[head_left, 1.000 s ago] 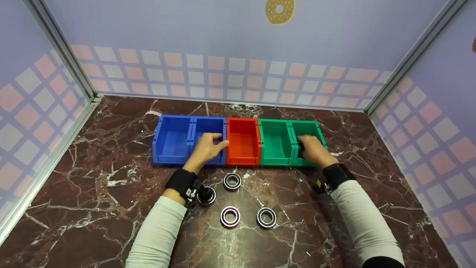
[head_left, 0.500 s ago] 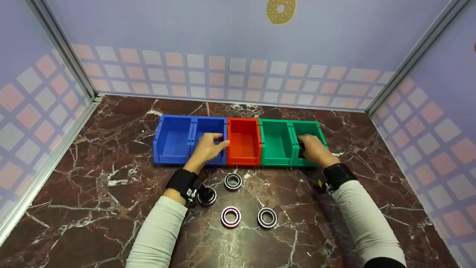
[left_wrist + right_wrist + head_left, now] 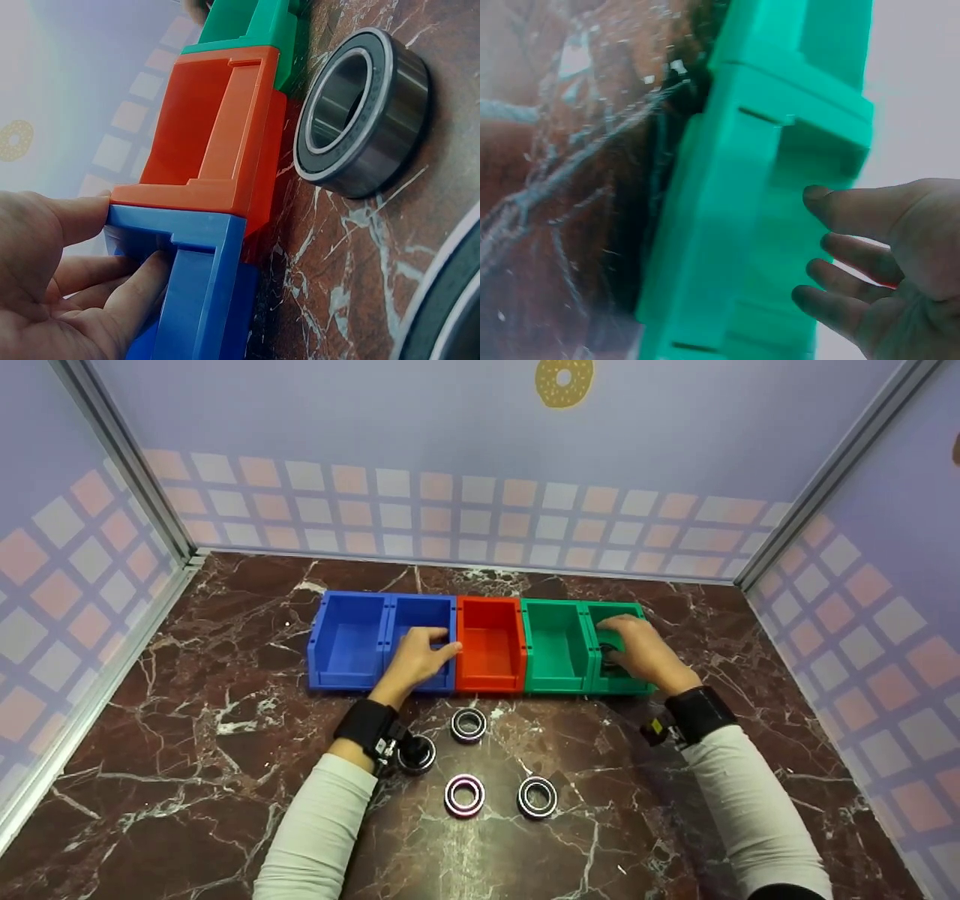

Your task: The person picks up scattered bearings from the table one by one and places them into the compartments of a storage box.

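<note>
A dark reddish-brown marbled tabletop [image 3: 187, 825], streaked with white veins [image 3: 238, 728], is enclosed along its left, far and right edges by lavender wall panels [image 3: 375, 412]. The panels are printed with pink and white squares [image 3: 478, 490], and a golden doughnut [image 3: 577, 386] is shown above the far edge. The far corners are framed by grey metal posts [image 3: 127, 457]; light [image 3: 465, 847] is reflected toward the near edge.

Legible text: none you can read in any view. Your right-wrist camera unit [image 3: 649, 733], nearer the worktop [image 3: 187, 810]'s right edge, carries a small yellow label [image 3: 657, 726], its marking too small to make out. On your left-wrist camera unit [image 3: 394, 732], nearer the left edge, a pale patch [image 3: 381, 745] is likewise illegible.
</note>
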Demonstrator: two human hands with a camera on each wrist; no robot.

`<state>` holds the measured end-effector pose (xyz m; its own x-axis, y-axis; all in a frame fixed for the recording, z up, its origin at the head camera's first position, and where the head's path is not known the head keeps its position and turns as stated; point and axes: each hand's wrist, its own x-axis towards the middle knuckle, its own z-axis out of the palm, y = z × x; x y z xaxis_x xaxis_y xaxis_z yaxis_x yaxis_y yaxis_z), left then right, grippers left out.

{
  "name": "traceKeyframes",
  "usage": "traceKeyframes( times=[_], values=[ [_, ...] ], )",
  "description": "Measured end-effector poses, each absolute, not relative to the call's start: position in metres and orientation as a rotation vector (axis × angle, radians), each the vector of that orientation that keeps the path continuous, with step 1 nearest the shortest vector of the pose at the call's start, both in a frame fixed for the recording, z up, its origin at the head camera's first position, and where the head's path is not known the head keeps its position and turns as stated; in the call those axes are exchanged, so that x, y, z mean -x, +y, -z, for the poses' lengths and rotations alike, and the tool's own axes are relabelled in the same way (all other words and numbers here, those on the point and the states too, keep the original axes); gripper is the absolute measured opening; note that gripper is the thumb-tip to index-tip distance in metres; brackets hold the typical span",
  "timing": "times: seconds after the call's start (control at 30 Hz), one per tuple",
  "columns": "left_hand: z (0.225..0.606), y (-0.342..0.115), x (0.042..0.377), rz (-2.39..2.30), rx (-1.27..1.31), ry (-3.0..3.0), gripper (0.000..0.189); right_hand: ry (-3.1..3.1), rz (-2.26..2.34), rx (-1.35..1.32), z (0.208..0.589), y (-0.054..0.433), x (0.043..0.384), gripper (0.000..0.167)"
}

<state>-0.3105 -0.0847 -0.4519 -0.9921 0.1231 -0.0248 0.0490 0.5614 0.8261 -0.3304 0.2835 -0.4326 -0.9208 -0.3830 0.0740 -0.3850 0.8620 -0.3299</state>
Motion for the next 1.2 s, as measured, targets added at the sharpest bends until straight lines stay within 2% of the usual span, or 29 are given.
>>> traceKeyframes(
  times=[0.7, 1.2],
  values=[
    [0.454, -0.085, 0.311, -1.427, -0.154, 2.714, 0.055, -2.795, -0.412, -0.889, 0.403, 0.262, 0.274, 0.051],
    [0.454, -0.085, 0.310, -1.444, -0.141, 2.690, 0.057, -2.683, -0.361, -1.302, 0.420, 0.225, 0.231, 0.055]
  ],
)
